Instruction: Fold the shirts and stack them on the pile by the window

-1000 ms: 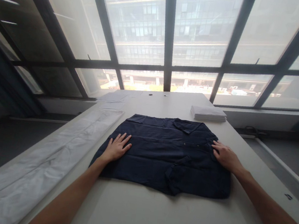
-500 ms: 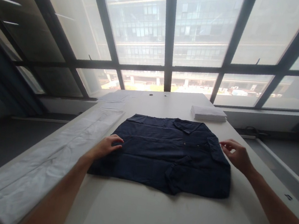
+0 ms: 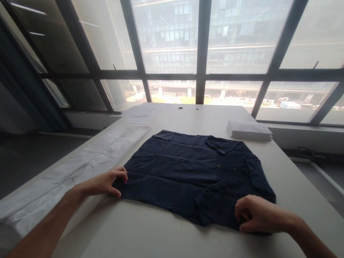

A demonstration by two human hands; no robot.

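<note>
A navy button-up shirt (image 3: 169, 171) with short sleeves lies spread flat on the white table, its collar end to the right. My left hand (image 3: 111, 182) is at the shirt's near left corner, thumb and fingers apart around the edge. Over the near right part of the shirt, my right hand (image 3: 258, 214) has its fingers curled down, the thumb close below them. Whether cloth is between those fingertips is hidden.
White cloth (image 3: 91, 160) stretches along the left side of the table (image 3: 156, 245). A folded white stack (image 3: 249, 130) stands at the back right, and flat white sheets (image 3: 139, 112) lie at the back left. Large windows rise behind the table.
My right hand has moved from the shirt's right edge to its near right part, and its fingers have curled. My left hand has slid nearer, to the near left corner. The view has shifted slightly.
</note>
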